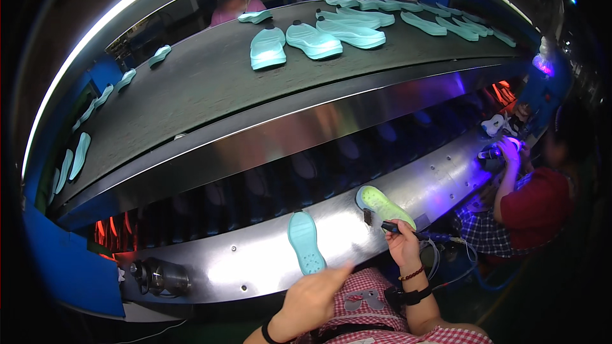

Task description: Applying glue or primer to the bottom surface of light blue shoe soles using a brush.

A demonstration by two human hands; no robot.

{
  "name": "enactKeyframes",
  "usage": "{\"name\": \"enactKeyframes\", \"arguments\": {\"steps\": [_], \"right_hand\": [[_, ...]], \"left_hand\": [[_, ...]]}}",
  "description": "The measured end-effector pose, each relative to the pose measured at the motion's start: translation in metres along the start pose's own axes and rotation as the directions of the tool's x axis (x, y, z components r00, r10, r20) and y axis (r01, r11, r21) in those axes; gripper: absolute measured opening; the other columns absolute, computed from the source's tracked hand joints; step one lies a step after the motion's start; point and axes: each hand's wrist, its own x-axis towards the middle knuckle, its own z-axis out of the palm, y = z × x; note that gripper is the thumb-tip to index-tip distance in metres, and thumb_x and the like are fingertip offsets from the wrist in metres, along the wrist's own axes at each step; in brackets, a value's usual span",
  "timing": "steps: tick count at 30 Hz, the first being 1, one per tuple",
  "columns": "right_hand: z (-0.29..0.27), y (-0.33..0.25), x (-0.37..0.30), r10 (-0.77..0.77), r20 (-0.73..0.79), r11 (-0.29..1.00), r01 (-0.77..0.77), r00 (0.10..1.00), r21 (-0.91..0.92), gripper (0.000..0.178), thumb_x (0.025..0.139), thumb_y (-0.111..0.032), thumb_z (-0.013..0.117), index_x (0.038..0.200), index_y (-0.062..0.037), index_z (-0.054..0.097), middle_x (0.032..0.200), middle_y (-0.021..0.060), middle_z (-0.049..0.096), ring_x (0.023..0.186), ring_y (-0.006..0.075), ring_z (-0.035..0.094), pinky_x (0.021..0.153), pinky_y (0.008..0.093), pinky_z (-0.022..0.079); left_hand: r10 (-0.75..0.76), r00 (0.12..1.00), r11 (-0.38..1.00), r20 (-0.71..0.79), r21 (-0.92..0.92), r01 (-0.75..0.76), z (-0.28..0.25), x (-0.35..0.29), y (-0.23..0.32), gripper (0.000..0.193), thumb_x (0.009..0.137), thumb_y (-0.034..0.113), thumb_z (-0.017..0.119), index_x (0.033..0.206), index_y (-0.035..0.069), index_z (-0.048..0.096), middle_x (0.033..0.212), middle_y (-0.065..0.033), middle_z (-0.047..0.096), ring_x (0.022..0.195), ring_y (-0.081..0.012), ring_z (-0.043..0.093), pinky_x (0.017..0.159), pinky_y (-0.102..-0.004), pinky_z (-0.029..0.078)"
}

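Head view, left hand: index finger stretched out, by the near end of the teal sole; whether it grips anything, I cannot tell.
Right hand: pinching a small black tool beside the yellow-green sole.
Teal sole: lying on the metal ledge, dotted toward its near end.
Yellow-green sole: on the same ledge, slanting, right of the teal one.
Co-worker: at the right, red top, hands under violet light.
Dark belt: beyond the ledge, bearing teal midsoles.
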Motion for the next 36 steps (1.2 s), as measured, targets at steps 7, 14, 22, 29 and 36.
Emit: {"name": "enactKeyframes", "arguments": {"steps": [7,14,22,29,36], "right_hand": [[-0.006,0.0,0.006,-0.071,-0.075,0.997,0.073,0.995,0.03,0.016,0.085,-0.012,0.051,0.09,0.002,0.056,0.087,0.0126,0.06,0.067,0.0159,0.054,0.063,0.026,0.045],[-0.001,0.004,0.004,-0.037,-0.07,0.997,0.042,0.997,0.072,0.016,0.084,-0.012,0.052,0.091,0.002,0.056,0.087,0.0128,0.06,0.067,0.0161,0.054,0.064,0.0267,0.044],[-0.005,-0.003,0.003,-0.029,-0.055,0.997,0.032,0.998,0.071,0.016,0.085,-0.011,0.051,0.091,0.0022,0.057,0.087,0.0133,0.06,0.068,0.0165,0.054,0.065,0.0272,0.045],[-0.012,-0.012,0.006,-0.069,-0.058,0.997,0.071,0.996,0.037,0.016,0.085,-0.012,0.05,0.091,0.0016,0.057,0.087,0.0121,0.06,0.069,0.0161,0.055,0.066,0.0268,0.045],[-0.007,-0.01,0.001,-0.032,0.045,0.998,0.029,0.998,0.063,0.017,0.086,-0.011,0.051,0.095,0.0017,0.057,0.091,0.0123,0.06,0.075,0.0157,0.055,0.071,0.0261,0.045]], "left_hand": [[-0.682,0.727,0.62,-0.082,0.463,0.633,0.072,-0.126,-0.085,0.061,0.073,0.017,0.06,0.125,-0.004,0.035,0.125,-0.0295,0.032,0.115,-0.0447,0.032,0.095,-0.0495,0.029],[-0.941,0.336,0.278,-0.037,-0.649,0.708,0.143,-0.124,-0.17,0.071,0.083,0.028,0.057,0.13,-0.007,0.017,0.124,-0.0247,0.024,0.08,-0.0287,0.056,0.063,-0.0302,0.05],[-0.87,0.434,0.029,0.232,-0.856,0.516,0.133,-0.069,-0.18,0.045,0.077,0.006,0.052,0.117,-0.003,0.036,0.107,-0.0136,0.047,0.079,-0.0198,0.054,0.056,-0.0273,0.049],[-0.699,0.647,-0.115,0.304,-0.941,0.319,0.064,-0.116,-0.118,0.052,0.076,0.018,0.058,0.121,-0.001,0.04,0.104,-0.0134,0.055,0.096,-0.0227,0.054,0.08,-0.0389,0.047],[-0.417,0.843,-0.55,0.341,-0.833,0.064,0.08,-0.105,-0.116,0.077,0.074,0.052,0.051,0.125,-0.003,0.032,0.115,-0.0228,0.046,0.103,-0.0404,0.048,0.091,-0.0508,0.039]]}}
